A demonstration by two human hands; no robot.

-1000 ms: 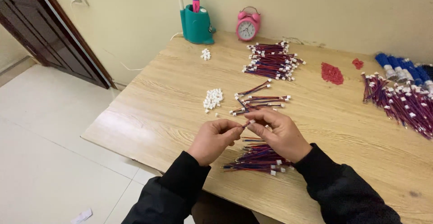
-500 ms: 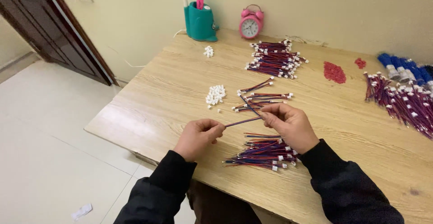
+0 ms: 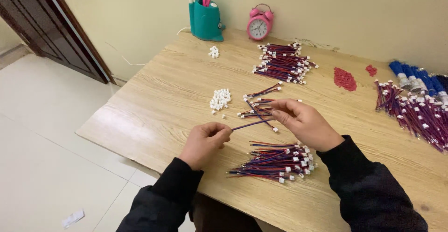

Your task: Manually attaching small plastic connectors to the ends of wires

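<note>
Surface: pale wood-grain table point(image 3: 154, 96) fills the middle and right of the frame, running back to a cream wall point(image 3: 350, 8).
Room: white tiled floor point(image 3: 42, 134) lower left, a dark wooden door point(image 3: 37, 22) upper left.
Your left hand: left hand point(image 3: 205, 141), low centre, is closed into a pinch on one end of a thin red-and-blue wire point(image 3: 252, 123).
Your right hand: right hand point(image 3: 303, 122), just right of centre, pinches the wire's other end — fingertips pressed together, the wire stretched between both hands above the table.
Nearby: a bundle of finished wires point(image 3: 275, 159) lies just below your hands; a small heap of white connectors point(image 3: 220, 99) sits left of centre.
Back edge: teal pen holder point(image 3: 205, 19) and pink alarm clock point(image 3: 259, 24) stand against the wall — another wire pile point(image 3: 282, 61) lies in front of the clock.
</note>
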